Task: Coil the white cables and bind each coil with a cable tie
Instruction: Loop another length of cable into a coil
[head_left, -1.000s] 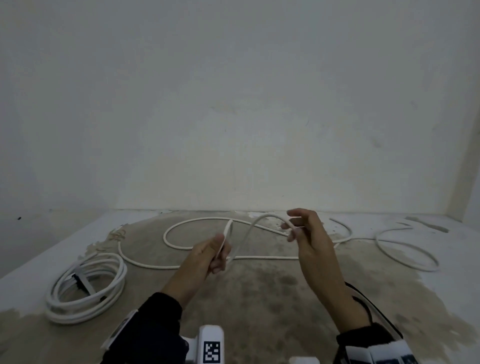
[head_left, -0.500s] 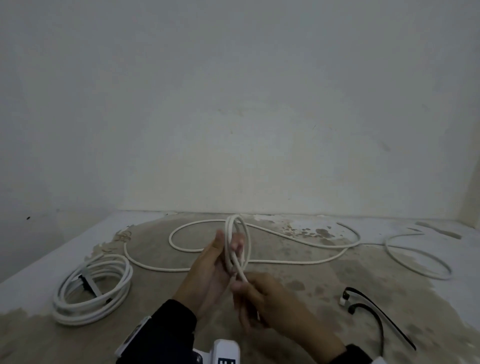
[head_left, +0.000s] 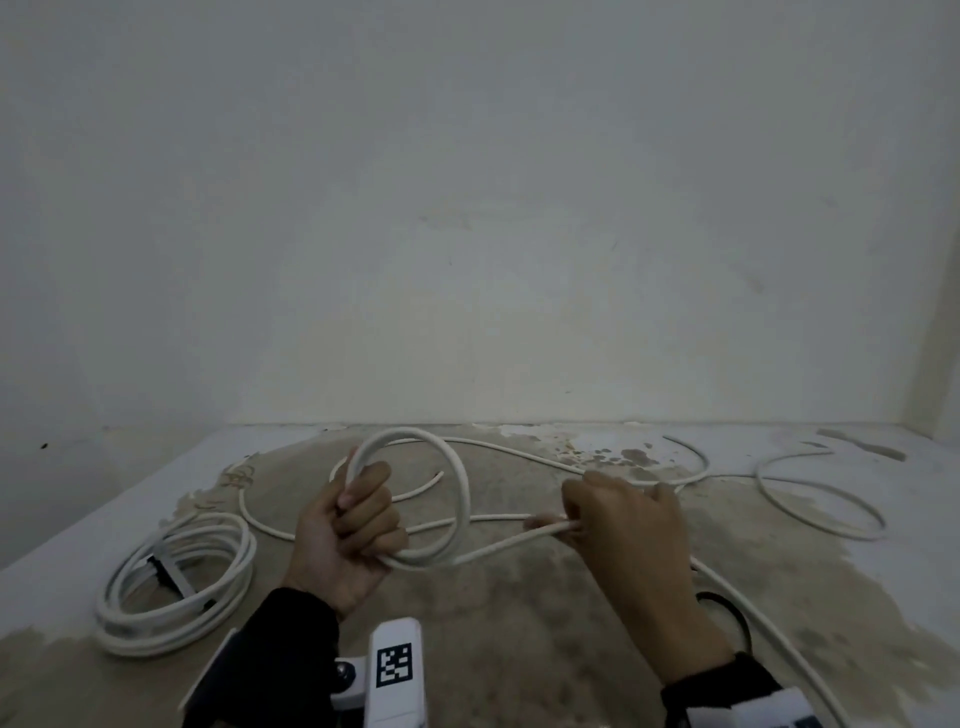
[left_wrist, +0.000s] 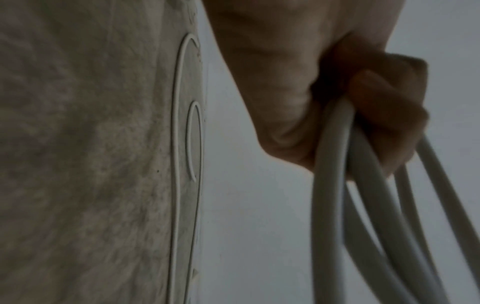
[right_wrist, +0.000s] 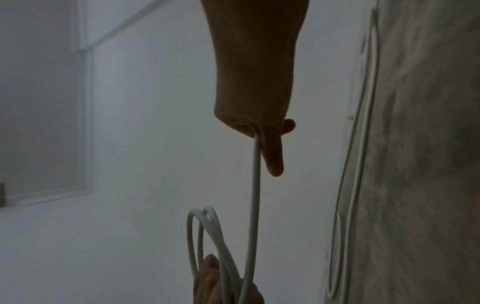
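My left hand (head_left: 353, 525) grips a small coil of white cable (head_left: 457, 499) with a few loops, held upright above the floor; the left wrist view shows the fingers (left_wrist: 384, 115) curled round the loops (left_wrist: 335, 185). My right hand (head_left: 618, 525) pinches the same cable's running strand (head_left: 498, 545) just right of the coil; the strand (right_wrist: 255, 185) leaves my right hand (right_wrist: 259, 131) toward the coil (right_wrist: 207, 232). The rest of the cable (head_left: 821, 499) lies in loose loops across the floor to the far right. A finished white coil (head_left: 176, 587) bound with a tie lies at the left.
A stained concrete floor (head_left: 519, 623) runs to a plain white wall (head_left: 467, 234) close ahead. A black strap or tie (head_left: 727, 613) lies on the floor behind my right wrist. A loose cable end (head_left: 431, 480) lies behind the held coil.
My right hand has slid out to the right along the cable, away from the left hand. The coil in my left hand now faces the camera more openly.
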